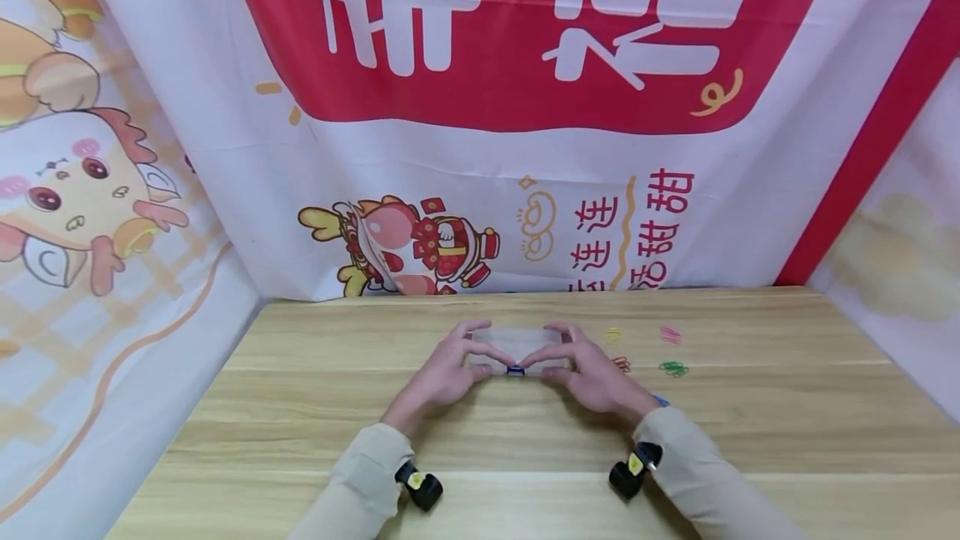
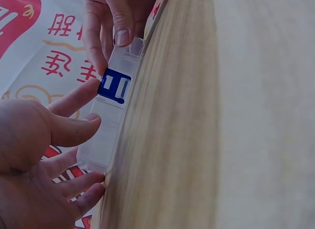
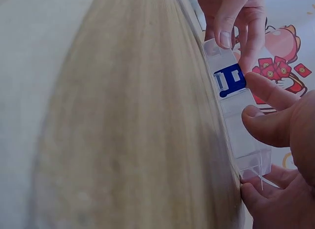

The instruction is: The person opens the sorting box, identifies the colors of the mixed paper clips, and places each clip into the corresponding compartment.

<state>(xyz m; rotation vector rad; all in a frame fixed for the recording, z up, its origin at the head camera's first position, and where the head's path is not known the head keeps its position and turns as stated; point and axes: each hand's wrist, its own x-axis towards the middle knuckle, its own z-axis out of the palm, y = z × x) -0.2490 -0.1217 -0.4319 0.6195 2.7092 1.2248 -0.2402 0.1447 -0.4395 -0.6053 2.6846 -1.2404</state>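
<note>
A clear plastic box with a blue latch on its front side sits on the wooden table between both hands. My left hand holds its left end, thumb at the front and other fingers spread round the end and back. My right hand holds the right end the same way. Both index fingers reach in to the latch, their tips at its top edge. Up close in the left wrist view, the latch lies flat against the box's front wall. The lid looks closed.
Small groups of paper clips lie right of the box: yellow, pink, red and green. A blue bit shows beside the right wrist, partly covered. A printed cloth hangs behind the table's back edge.
</note>
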